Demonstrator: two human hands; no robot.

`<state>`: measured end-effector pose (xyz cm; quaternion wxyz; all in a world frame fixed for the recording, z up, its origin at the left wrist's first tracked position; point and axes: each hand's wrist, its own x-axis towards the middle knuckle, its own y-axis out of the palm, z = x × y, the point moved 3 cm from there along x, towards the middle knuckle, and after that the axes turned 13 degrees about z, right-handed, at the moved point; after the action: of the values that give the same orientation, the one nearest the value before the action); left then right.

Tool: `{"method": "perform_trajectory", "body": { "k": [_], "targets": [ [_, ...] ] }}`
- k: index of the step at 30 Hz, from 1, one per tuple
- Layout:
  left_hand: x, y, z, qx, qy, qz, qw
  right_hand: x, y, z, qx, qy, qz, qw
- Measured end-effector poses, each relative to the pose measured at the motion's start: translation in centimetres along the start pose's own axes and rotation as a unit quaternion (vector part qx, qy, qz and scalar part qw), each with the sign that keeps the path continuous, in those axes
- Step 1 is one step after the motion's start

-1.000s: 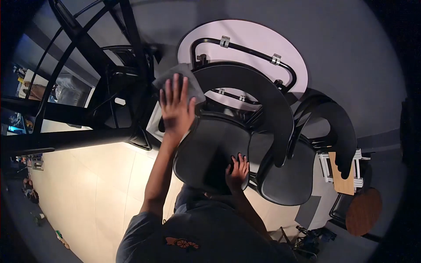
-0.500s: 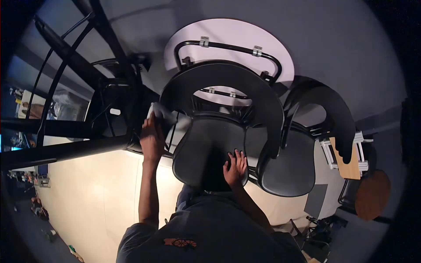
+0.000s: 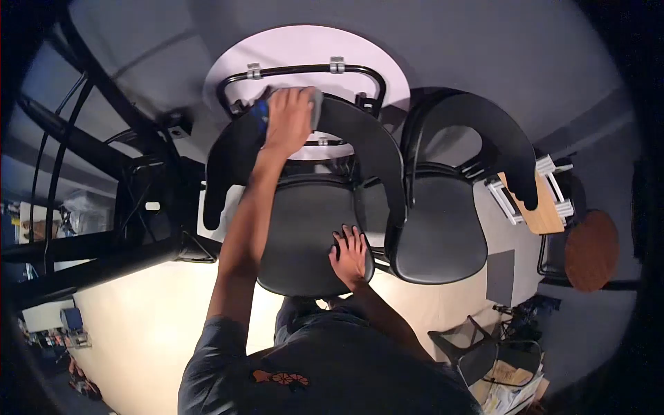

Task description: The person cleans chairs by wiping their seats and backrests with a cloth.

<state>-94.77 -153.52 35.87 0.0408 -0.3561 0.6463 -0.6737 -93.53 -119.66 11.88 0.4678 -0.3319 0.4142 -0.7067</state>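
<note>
My left hand (image 3: 288,123) grips a grey and blue cloth (image 3: 317,111) and presses it on the top of a black chair's curved backrest (image 3: 370,138). Part of the cloth lies hidden under the fingers. Flat on the same chair's dark seat (image 3: 304,225), near its right edge, rests my right hand (image 3: 350,257), fingers spread and holding nothing.
A second black chair (image 3: 439,225) stands close on the right. Behind them a round white tabletop (image 3: 311,41) is tipped up, its black tube frame showing. Dark furniture legs (image 3: 97,263) crowd the left. Further right are a wooden-topped white step stool (image 3: 536,204) and a round brown seat (image 3: 591,250).
My left hand with the cloth has moved from the backrest's left side up and right to its top. My right hand stays on the seat. The whole view has shifted somewhat.
</note>
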Motion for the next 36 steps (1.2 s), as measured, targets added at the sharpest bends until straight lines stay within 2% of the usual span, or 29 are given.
{"method": "perform_trajectory", "body": {
  "k": [1,3,4,6,9,12,16,18,21,23,24,26,28,29,31,34,36],
  "targets": [
    [0.9,0.8,-1.8,-0.042,0.044,0.006,0.998,-0.1,0.0,0.0,0.006,-0.004,-0.002,1.000],
    [1.8,2.0,-6.0,-0.023,0.128,0.019,0.991,-0.2,0.0,-0.2,0.007,0.004,-0.004,1.000],
    [1.7,2.4,-7.9,-0.027,0.132,0.020,0.991,-0.2,0.0,-0.1,0.010,0.003,-0.004,1.000],
    [0.6,2.4,-11.5,-0.162,0.185,0.025,0.969,-0.3,0.0,-0.1,0.017,0.000,-0.006,1.000],
    [-1.9,3.6,-15.3,-0.180,0.241,0.036,0.953,-0.4,-0.1,-0.1,0.018,0.007,-0.003,1.000],
    [-2.3,3.8,-16.3,-0.195,0.293,0.042,0.935,0.0,-0.2,-0.1,0.018,0.008,0.000,1.000],
    [0.4,2.0,-12.8,-0.083,0.225,-0.041,0.970,-0.3,0.1,-0.3,0.033,0.007,0.001,0.999],
    [2.1,1.9,-8.4,-0.001,0.142,-0.006,0.990,-0.3,0.1,-0.1,0.028,0.007,0.001,1.000],
    [1.4,-0.4,-1.4,0.119,0.065,0.045,0.990,-0.1,-0.1,-0.1,0.016,0.003,-0.002,1.000],
    [-1.1,-2.1,3.4,0.151,0.024,0.061,0.986,0.1,-0.1,0.0,0.014,-0.005,0.000,1.000],
    [-3.3,-2.0,6.3,0.156,0.013,0.027,0.987,-0.1,-0.1,0.0,0.010,-0.004,0.001,1.000],
    [-8.8,-4.0,9.4,0.210,-0.089,0.087,0.970,-0.2,-0.1,-0.1,0.000,0.000,0.000,1.000],
    [-14.0,-6.2,10.2,0.228,-0.166,0.122,0.952,-0.2,0.1,-0.2,-0.005,-0.006,0.005,1.000],
    [-16.2,-6.9,9.8,0.231,-0.171,0.125,0.950,-0.3,0.2,-0.3,-0.014,-0.005,0.007,1.000],
    [-20.6,-7.9,9.0,0.208,-0.242,0.106,0.942,-0.3,0.5,-0.5,-0.033,-0.005,0.009,0.999],
    [-27.4,-6.7,8.0,0.166,-0.274,0.118,0.940,-0.3,0.2,-0.2,-0.028,-0.009,0.009,1.000],
    [-29.7,-7.6,5.5,0.068,-0.313,0.062,0.945,-0.3,0.0,-0.1,-0.025,-0.008,0.002,1.000]
  ]
}}
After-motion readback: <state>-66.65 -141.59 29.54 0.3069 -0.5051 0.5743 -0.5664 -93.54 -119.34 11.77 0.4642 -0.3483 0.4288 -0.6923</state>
